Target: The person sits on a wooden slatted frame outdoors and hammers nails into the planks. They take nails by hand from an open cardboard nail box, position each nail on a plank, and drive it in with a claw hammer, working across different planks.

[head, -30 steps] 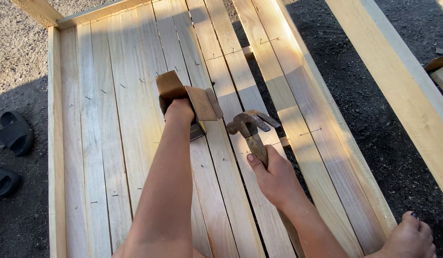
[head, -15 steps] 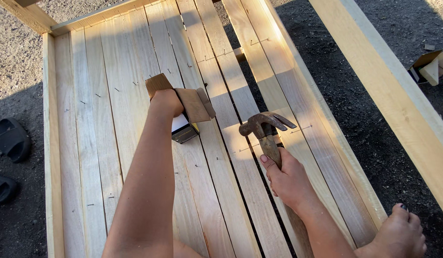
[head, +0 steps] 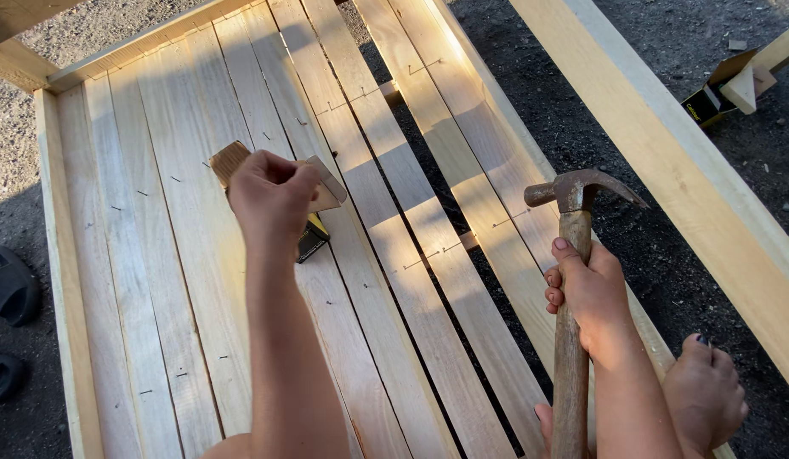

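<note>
My left hand (head: pixel 267 191) hovers with its fingers curled shut over a small open cardboard box (head: pixel 314 238) with brown flaps, which lies on the pale wooden slats (head: pixel 173 280). Anything pinched in those fingers is hidden. My right hand (head: pixel 586 293) grips the wooden handle of a claw hammer (head: pixel 581 189). It holds the hammer upright, with the rusty head above the slats on the right. Small nails stick up in rows across the slats.
The slats sit in a wooden frame (head: pixel 67 280) on gravel. A long plank (head: pixel 666 144) runs along the right. Another small box with a wood block (head: pixel 726 89) lies at the top right. Two dark sandals (head: pixel 8 285) lie at the left. My bare foot (head: pixel 709 391) is at the lower right.
My right hand has swung the hammer up and to the right, off the slats and upright. My left hand has stayed at the box with its fingers drawn closed.
</note>
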